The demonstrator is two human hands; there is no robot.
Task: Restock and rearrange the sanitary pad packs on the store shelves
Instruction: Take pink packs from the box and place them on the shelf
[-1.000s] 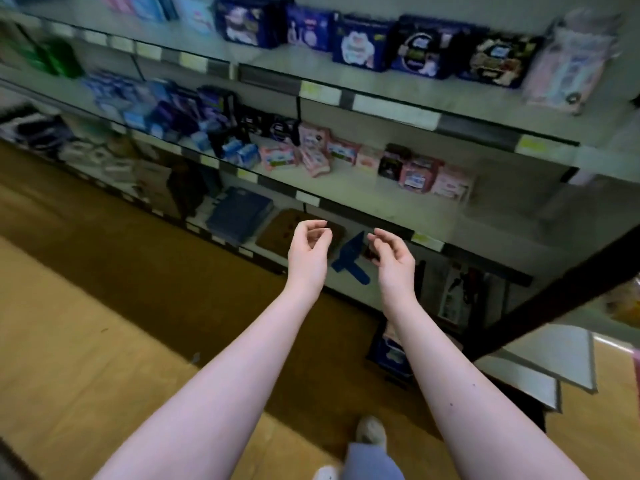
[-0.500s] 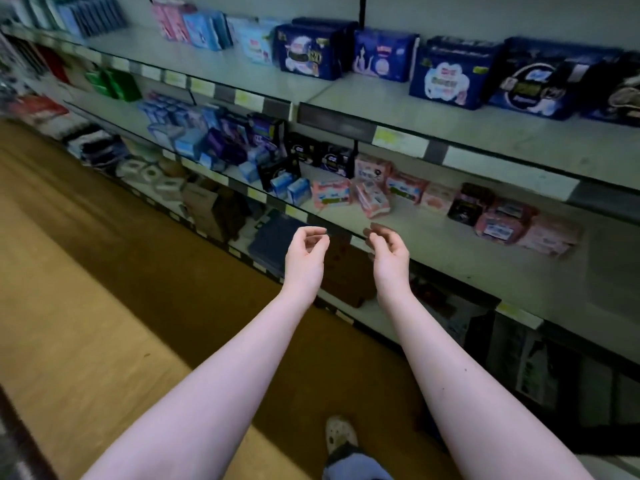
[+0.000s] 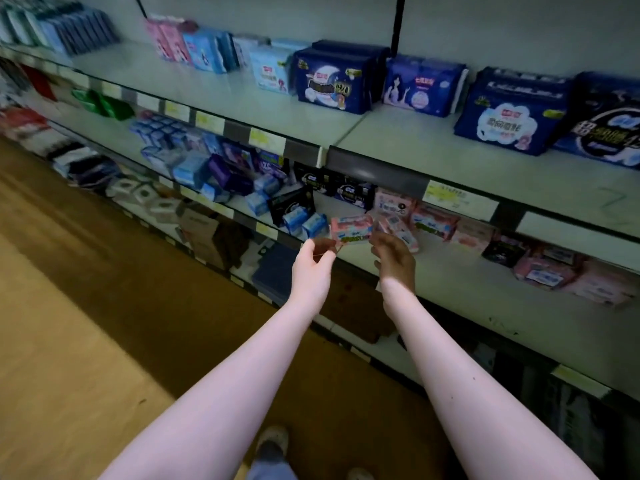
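Both my arms reach toward the middle shelf. My left hand and my right hand hover just in front of a small pink pad pack that lies at the shelf's front edge. Their fingers are loosely curled and hold nothing; the fingertips are close to the pack, and I cannot tell whether they touch it. More pink packs lie to the right, small blue packs and a black pack to the left. Large dark blue packs stand on the upper shelf.
Price-tag strips run along the shelf edges. A lower shelf holds a brown flat item and a dark blue one. The wooden floor spreads to the left. My shoes show at the bottom.
Both hands have moved forward and up from below the shelf edge to the pink pack at its front. The view has swung toward the shelves and to the left.
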